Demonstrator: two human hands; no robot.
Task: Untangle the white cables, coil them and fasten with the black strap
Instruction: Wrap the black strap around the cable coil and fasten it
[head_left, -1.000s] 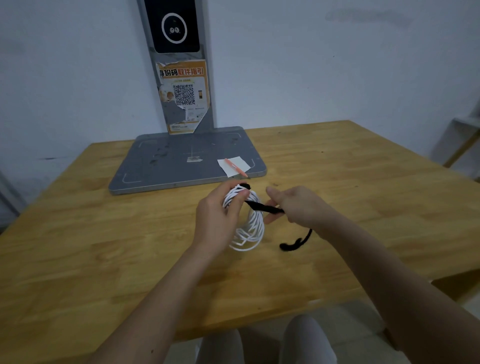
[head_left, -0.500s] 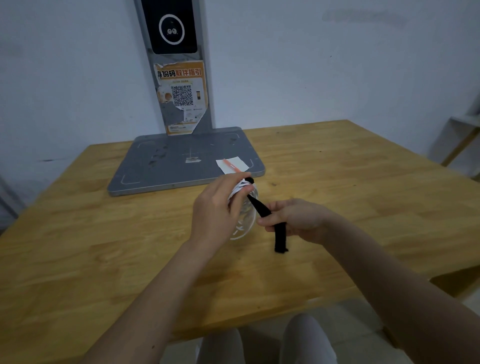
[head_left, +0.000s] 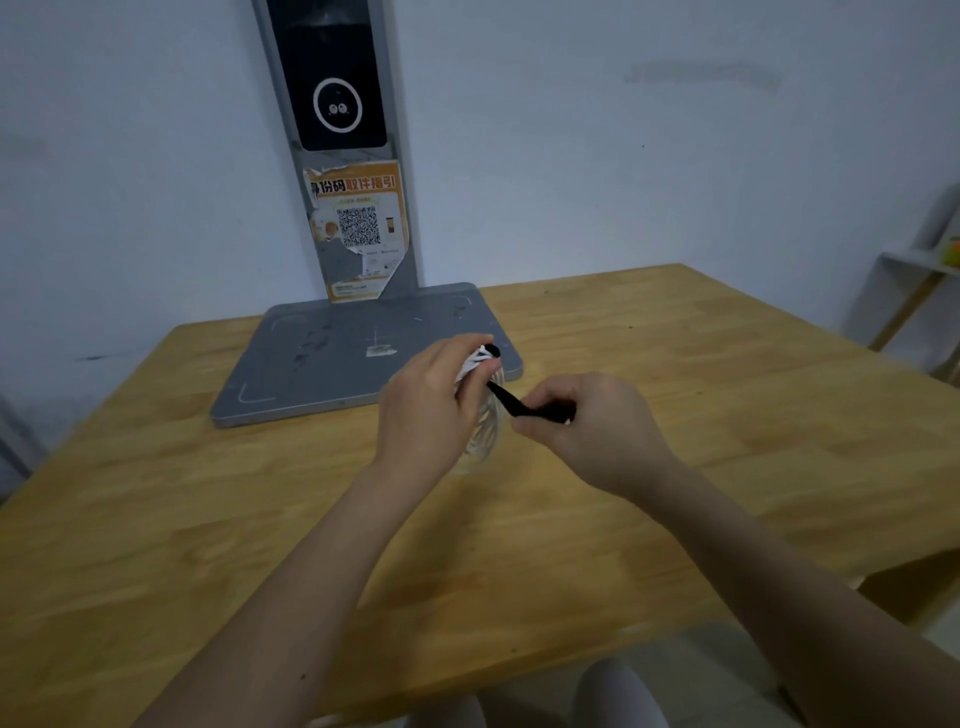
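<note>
My left hand pinches the top of a coil of white cable, which hangs upright above the wooden table. A black strap wraps the top of the coil beside my thumb and runs taut down to the right. Its free end lies inside my right hand, whose fingers are closed on it just right of the coil. My left palm hides much of the coil.
A grey flat base with an upright post bearing an orange QR sticker stands behind my hands. The table's right corner and a white shelf lie far right. My knees show under the front edge.
My right hand has gathered the dangling strap end into its fist and pulled the strap taut, rising to the coil's height. The white paper slip on the base is now hidden behind my left hand.
</note>
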